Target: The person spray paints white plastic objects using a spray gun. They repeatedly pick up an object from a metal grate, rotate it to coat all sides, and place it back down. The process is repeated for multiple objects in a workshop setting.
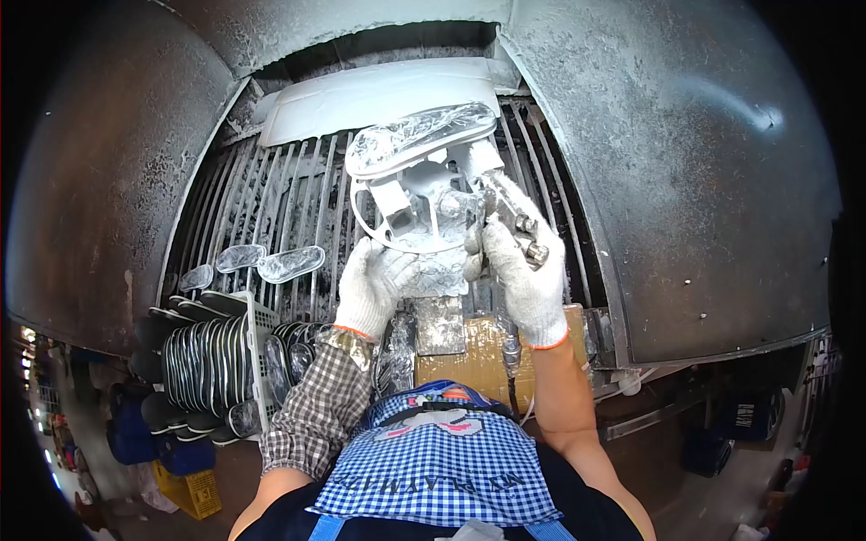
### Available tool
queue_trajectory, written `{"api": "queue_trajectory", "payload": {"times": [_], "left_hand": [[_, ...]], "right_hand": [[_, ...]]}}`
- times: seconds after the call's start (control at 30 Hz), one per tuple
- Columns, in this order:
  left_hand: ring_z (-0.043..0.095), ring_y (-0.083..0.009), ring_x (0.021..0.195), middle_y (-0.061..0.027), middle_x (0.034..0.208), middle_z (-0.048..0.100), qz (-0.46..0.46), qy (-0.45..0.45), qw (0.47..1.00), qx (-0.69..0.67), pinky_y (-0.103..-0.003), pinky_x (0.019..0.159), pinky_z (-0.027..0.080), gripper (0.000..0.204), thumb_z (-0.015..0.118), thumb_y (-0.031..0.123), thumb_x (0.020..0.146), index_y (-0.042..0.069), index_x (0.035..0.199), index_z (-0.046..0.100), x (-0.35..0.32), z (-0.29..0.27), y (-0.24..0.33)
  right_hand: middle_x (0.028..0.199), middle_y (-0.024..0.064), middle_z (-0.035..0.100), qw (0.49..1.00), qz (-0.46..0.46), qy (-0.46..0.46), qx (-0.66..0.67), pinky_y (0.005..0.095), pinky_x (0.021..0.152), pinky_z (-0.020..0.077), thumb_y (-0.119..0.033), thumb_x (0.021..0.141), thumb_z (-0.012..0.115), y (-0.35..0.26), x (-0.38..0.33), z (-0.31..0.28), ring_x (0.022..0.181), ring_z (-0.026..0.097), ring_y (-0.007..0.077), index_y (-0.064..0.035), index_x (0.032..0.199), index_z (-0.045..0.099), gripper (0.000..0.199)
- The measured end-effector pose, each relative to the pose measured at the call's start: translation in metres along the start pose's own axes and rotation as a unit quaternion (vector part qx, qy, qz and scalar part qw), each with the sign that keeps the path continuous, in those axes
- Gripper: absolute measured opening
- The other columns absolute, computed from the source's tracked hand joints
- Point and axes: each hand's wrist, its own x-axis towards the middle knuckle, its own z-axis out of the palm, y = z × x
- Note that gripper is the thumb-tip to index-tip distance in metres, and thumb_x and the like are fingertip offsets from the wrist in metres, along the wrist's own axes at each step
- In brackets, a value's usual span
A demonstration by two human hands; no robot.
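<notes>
My right hand (528, 288) is wrapped around a metal spray gun (514, 209) coated in white overspray; a hose runs down from it. In front of me a white round turntable (361, 216) with an open ring stands on a crusted base. My left hand (374, 287) grips the near left part of its ring, fingertips partly hidden. On top rests a shoe sole (419, 140) with a white edge, its upper face covered by crinkled clear film. Both hands wear white knit gloves with orange cuffs.
Metal slats (298, 189) run under the turntable, between booth walls (686, 180). Film-covered soles (290, 263) lie on the left slats. A white plastic crate (259, 352) stands beside several rows of upright soles (207, 362). A taped cardboard box (496, 361) sits close before me.
</notes>
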Motion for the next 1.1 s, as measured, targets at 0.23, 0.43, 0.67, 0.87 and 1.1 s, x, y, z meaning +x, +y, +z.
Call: {"api": "queue_trajectory", "payload": {"times": [0.23,0.43,0.67,0.87,1.1], "left_hand": [[0.061,-0.0409,0.13,-0.0278,0.141,0.061,0.004,0.026,0.999,-0.022,-0.052,0.112,0.05,0.063,0.051,0.045,0.11,-0.003,0.15,0.049,0.005,-0.003,0.004],[0.064,-0.0407,0.126,-0.0277,0.138,0.063,0.015,0.014,0.999,-0.025,-0.051,0.11,0.051,0.062,0.052,0.044,0.11,-0.001,0.152,0.049,0.001,-0.004,0.011],[0.065,-0.0415,0.126,-0.0317,0.142,0.06,0.03,0.022,0.999,-0.025,-0.052,0.109,0.053,0.062,0.052,0.043,0.11,-0.006,0.148,0.049,-0.004,-0.001,0.022],[0.063,-0.0443,0.128,-0.0342,0.145,0.057,0.031,0.047,0.998,-0.03,-0.055,0.11,0.052,0.067,0.054,0.046,0.108,-0.007,0.149,0.045,0.006,-0.015,0.033],[0.055,-0.0457,0.138,-0.0351,0.151,0.05,0.051,0.096,0.993,-0.038,-0.056,0.116,0.047,0.06,0.058,0.037,0.107,-0.008,0.145,0.045,0.007,-0.009,0.021]], "right_hand": [[0.105,0.0071,0.07,0.996,-0.028,0.072,0.048,0.0226,0.064,0.053,-0.005,0.104,0.066,-0.005,0.004,-0.005,0.073,0.063,0.0067,0.0062,0.154,0.048,0.054],[0.102,0.0064,0.069,0.993,-0.045,0.103,0.036,0.0227,0.066,0.053,-0.007,0.105,0.066,-0.002,0.006,-0.02,0.073,0.064,0.0075,0.0077,0.154,0.047,0.054],[0.092,0.0046,0.068,0.991,-0.06,0.121,0.01,0.0231,0.064,0.053,-0.013,0.107,0.066,-0.008,0.001,-0.033,0.073,0.062,0.0078,0.0036,0.155,0.048,0.054],[0.095,0.0055,0.067,0.981,-0.061,0.176,-0.047,0.0225,0.064,0.0539,-0.015,0.109,0.063,-0.016,-0.011,-0.034,0.075,0.061,0.0067,0.0025,0.157,0.046,0.054],[0.115,0.0108,0.071,0.99,-0.029,0.138,-0.019,0.023,0.071,0.0539,-0.007,0.105,0.065,-0.03,-0.029,-0.035,0.078,0.064,0.0085,0.0093,0.152,0.048,0.053]]}}
